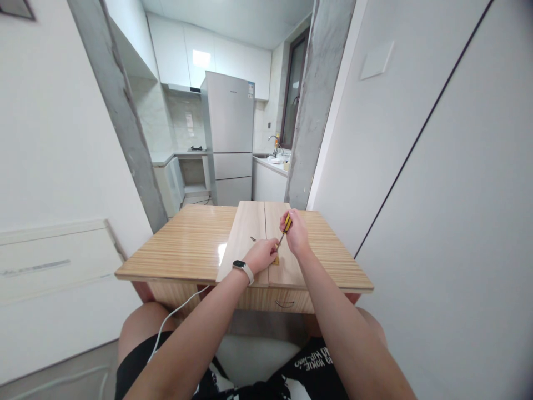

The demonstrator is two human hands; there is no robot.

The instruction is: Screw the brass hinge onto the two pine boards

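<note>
Two pale wooden boards lie side by side on the striped table: a left board (241,233) and a right board (287,276). My right hand (296,232) is wrapped round the yellow and black handle of a screwdriver (287,223), whose shaft slants down to the left. Beside its tip, my left hand (263,254) has its fingers pressed together near a small brass-coloured piece (276,260) at the seam between the boards. What those fingers pinch is too small to make out. Some small metal pieces (252,239) lie on the left board.
The striped wooden table (179,244) extends to both sides of the boards. A white cable (179,307) hangs over its front edge at the left. Below the tabletop is a drawer handle (285,304). Beyond the table stands a grey refrigerator (231,119); a white wall rises at the right.
</note>
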